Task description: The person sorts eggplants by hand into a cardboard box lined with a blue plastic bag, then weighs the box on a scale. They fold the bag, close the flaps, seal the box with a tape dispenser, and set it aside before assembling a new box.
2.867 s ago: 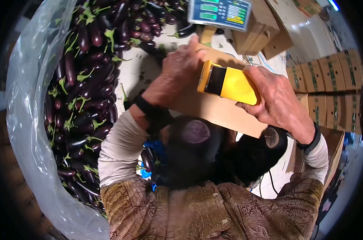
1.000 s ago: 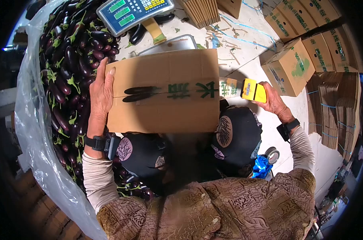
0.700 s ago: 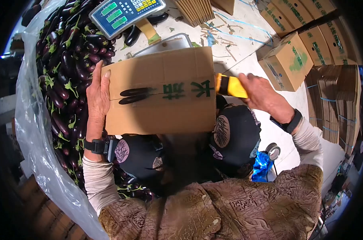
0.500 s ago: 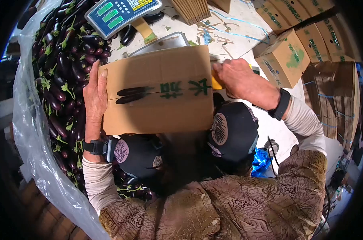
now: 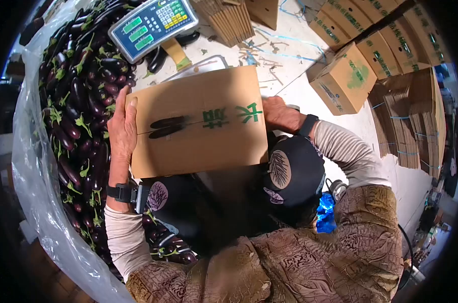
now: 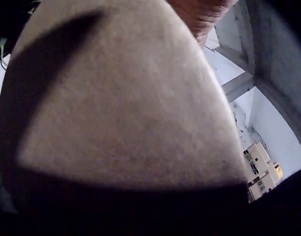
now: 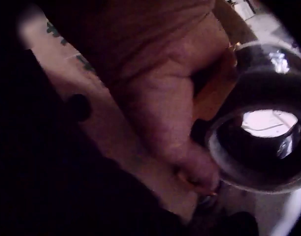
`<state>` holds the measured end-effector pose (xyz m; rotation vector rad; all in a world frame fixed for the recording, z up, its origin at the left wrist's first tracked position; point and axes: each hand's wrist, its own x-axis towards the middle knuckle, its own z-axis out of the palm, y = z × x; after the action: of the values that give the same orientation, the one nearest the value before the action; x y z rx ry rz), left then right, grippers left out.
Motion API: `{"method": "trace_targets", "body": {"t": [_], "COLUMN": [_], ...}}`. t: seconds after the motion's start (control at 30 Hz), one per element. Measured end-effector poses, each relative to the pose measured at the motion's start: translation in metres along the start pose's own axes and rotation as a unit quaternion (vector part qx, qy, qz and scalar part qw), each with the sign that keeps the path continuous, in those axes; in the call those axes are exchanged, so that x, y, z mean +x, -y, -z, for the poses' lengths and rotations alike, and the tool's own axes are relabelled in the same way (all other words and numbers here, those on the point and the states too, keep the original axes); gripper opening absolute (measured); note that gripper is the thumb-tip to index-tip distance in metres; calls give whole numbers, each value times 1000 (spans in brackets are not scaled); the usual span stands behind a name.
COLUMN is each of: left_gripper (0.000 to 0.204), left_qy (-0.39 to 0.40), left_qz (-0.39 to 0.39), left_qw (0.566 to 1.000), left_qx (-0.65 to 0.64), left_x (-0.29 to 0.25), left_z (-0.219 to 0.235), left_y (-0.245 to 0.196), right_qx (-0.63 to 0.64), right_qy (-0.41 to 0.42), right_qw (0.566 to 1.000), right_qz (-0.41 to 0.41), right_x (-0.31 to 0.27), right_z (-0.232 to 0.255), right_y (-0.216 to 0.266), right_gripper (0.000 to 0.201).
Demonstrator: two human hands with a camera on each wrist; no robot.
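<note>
A closed cardboard box (image 5: 204, 146), printed with two dark eggplants and green characters, lies over the person's knees. Against its left end rests the left hand (image 5: 122, 132), fingers straight and thumb along the top edge. The right hand (image 5: 282, 115) is at the box's right end, its fingertips hidden in the head view. In the right wrist view the right hand (image 7: 165, 108) grips an orange-yellow tape dispenser (image 7: 209, 101) beside the box (image 7: 116, 132), with a roll of tape (image 7: 224, 164) on it. A blurred pale surface fills most of the left wrist view; I cannot tell what it is.
Many eggplants (image 5: 77, 126) lie at the left beside a clear plastic sheet (image 5: 37, 171). A scale display (image 5: 153, 28) and a tray (image 5: 211, 64) are beyond the box. Right: a carton (image 5: 345, 78), stacked boxes, cardboard bundles (image 5: 405, 126), and a loose tape roll (image 5: 337, 189).
The right hand brought the yellow dispenser in from the right to the box's right end, then lower against it, where the head view loses the dispenser. The left hand has stayed on the left end.
</note>
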<state>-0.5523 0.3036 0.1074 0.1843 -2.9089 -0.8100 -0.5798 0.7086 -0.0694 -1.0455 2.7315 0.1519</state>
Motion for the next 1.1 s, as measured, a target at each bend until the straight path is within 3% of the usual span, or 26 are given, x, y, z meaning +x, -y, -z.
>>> {"method": "trace_targets", "body": {"t": [0.07, 0.1, 0.13, 0.17, 0.23, 0.3, 0.37, 0.4, 0.43, 0.47, 0.53, 0.57, 0.63, 0.7, 0.77, 0.8, 0.87, 0.9, 0.97, 1.0, 1.03, 1.1], "left_gripper": [46, 46, 46, 46, 46, 48, 49, 50, 50, 50, 60, 60, 60, 57, 55, 56, 59, 59, 61, 69, 69, 69], "left_qy": [18, 1, 10, 15, 20, 36, 23, 25, 27, 25, 51, 53, 48, 39, 28, 21, 25, 20, 18, 22, 18, 23], "left_qz": [-3, -21, -24, -31, -4, 2, 18, 0, -4, -9, 26, 24, 24, 10, -6, -6, 29, 34, 25, 47, 49, 72], "left_qw": [1000, 1000, 999, 999, 999, 999, 999, 999, 999, 999, 997, 997, 997, 998, 999, 999, 998, 997, 997, 996, 996, 992], "left_qx": [-5, -19, -28, -29, -31, -33, -34, -32, -26, -22, -52, -50, -61, -48, -38, -36, -57, -59, -68, -76, -75, -97], "left_x": [-9, -1, 1, 2, 3, 2, 0, 1, 2, 3, 2, 1, 0, 0, 2, 2, 2, 1, 1, 1, 1, 4], "left_z": [4, 5, 4, 5, 4, 4, 2, 1, 0, -1, 2, 1, 1, 0, -3, -4, -1, -1, 1, 2, 2, -1], "left_y": [2, 1, 4, 2, -4, -8, -15, -11, -10, -9, -22, -25, -27, -20, -12, -10, -12, -10, -5, -9, -3, 14], "right_qx": [91, 177, 234, 295, 497, 447, 502, 506, 507, 343, 474, 559, 710, 797, 721, 720, 644, 643, 775, 812, 813, 643], "right_qy": [-50, -31, 58, 153, 193, 287, 261, 210, 157, 251, 73, -21, -170, -207, -282, -284, -382, -379, -278, -218, -216, -266], "right_qw": [994, 983, 968, 936, 814, 791, 777, 792, 807, 841, 785, 729, 602, 488, 600, 601, 646, 650, 548, 526, 527, 707], "right_qz": [36, -29, -71, -114, -233, -304, -276, -268, -259, -334, -392, -394, -323, -289, -201, -198, -147, -141, -145, -126, -122, -127], "right_x": [-37, -44, -46, -57, -90, -109, -134, -155, -156, -156, -136, -117, -79, -34, 0, 15, 36, 39, 44, 53, 49, 45], "right_z": [13, 10, 18, 25, 8, -52, -64, -105, -107, -106, -88, -49, 44, 112, 127, 129, 130, 131, 136, 105, 90, 66], "right_y": [0, -7, -19, -25, -41, -57, -56, -57, -47, -41, -28, -21, 1, 17, 26, 34, 47, 47, 45, 37, 40, 48], "right_gripper": [26, 41, 50, 59, 79, 94, 100, 95, 92, 93, 83, 78, 67, 69, 66, 66, 44, 44, 41, 57, 57, 55]}}
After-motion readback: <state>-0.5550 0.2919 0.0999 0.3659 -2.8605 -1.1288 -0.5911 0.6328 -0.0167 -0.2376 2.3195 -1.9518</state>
